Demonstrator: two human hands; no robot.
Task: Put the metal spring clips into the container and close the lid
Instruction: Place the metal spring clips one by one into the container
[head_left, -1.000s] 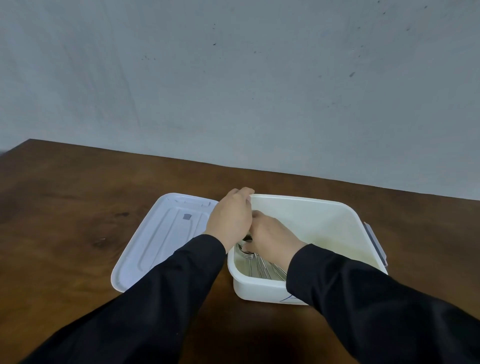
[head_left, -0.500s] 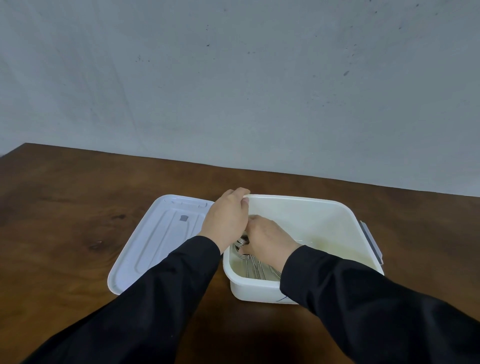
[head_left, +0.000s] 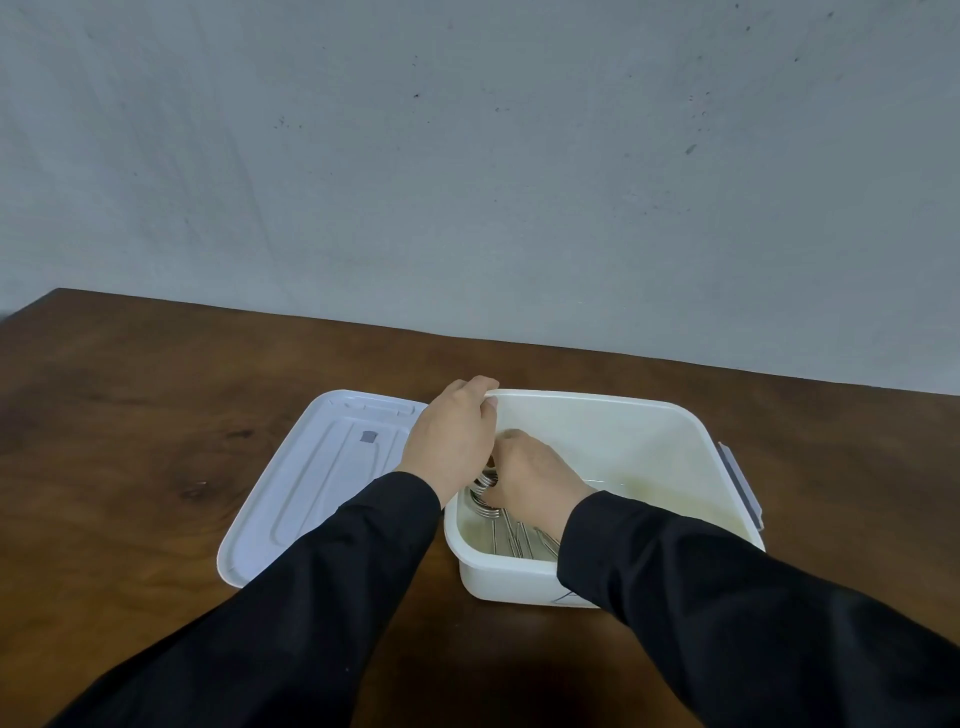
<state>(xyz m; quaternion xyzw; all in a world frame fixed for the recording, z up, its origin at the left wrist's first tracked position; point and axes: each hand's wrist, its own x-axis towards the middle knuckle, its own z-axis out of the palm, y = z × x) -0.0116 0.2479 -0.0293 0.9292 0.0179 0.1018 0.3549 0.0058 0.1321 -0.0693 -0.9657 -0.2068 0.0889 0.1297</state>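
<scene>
A white plastic container (head_left: 670, 415) stands open on the brown table. My left hand (head_left: 451, 436) grips its left rim near the far corner. My right hand (head_left: 530, 475) is down inside the container, closed on the coiled ends of several metal spring clips (head_left: 511, 538) that lie along the bottom at the left. The fingertips of the right hand are hidden behind its back. The white lid (head_left: 317, 478) lies flat on the table, touching the container's left side.
A grey latch (head_left: 740, 483) sticks out from the container's right side. The dark wooden table (head_left: 130, 415) runs back to a grey wall (head_left: 467, 156). My black sleeves cover the near part of the table.
The view has shifted slightly. Both hands stay in the same places, the right one still down on the clips in the container.
</scene>
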